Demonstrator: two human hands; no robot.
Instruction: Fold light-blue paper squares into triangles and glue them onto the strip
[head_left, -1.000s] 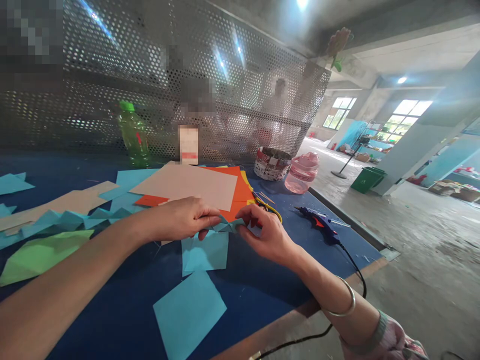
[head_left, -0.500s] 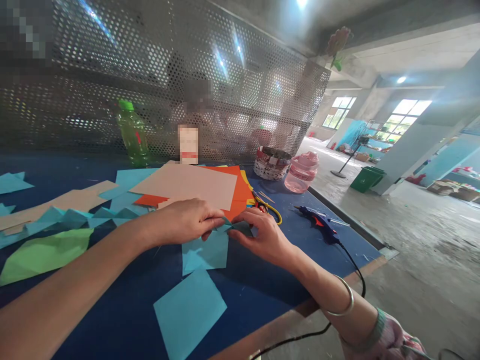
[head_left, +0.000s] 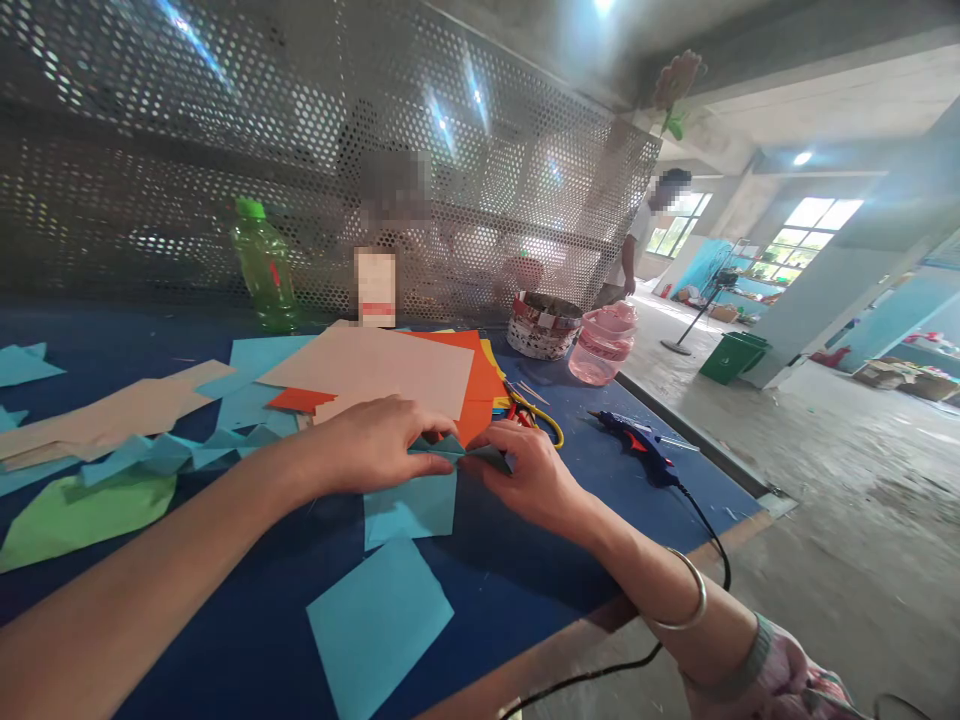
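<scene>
My left hand pinches a piece of folded blue paper between thumb and fingers. From the other side my right hand grips the same piece, and the fingertips of both hands nearly meet. A chain of zigzag-folded blue paper lies on the left and runs behind my left forearm; whether it joins the held piece is hidden. Below my hands lie blue paper squares, and nearer to me a single blue square.
Pale pink sheets lie over orange paper. Yellow-handled scissors, a glue gun with its cord, a pink jug, a round container and a green bottle stand or lie around. A person is in the background.
My left thumb and fingers have shifted their grip on the folded paper. The zigzag chain's left end has moved right, across the green paper. A person has appeared in the background.
</scene>
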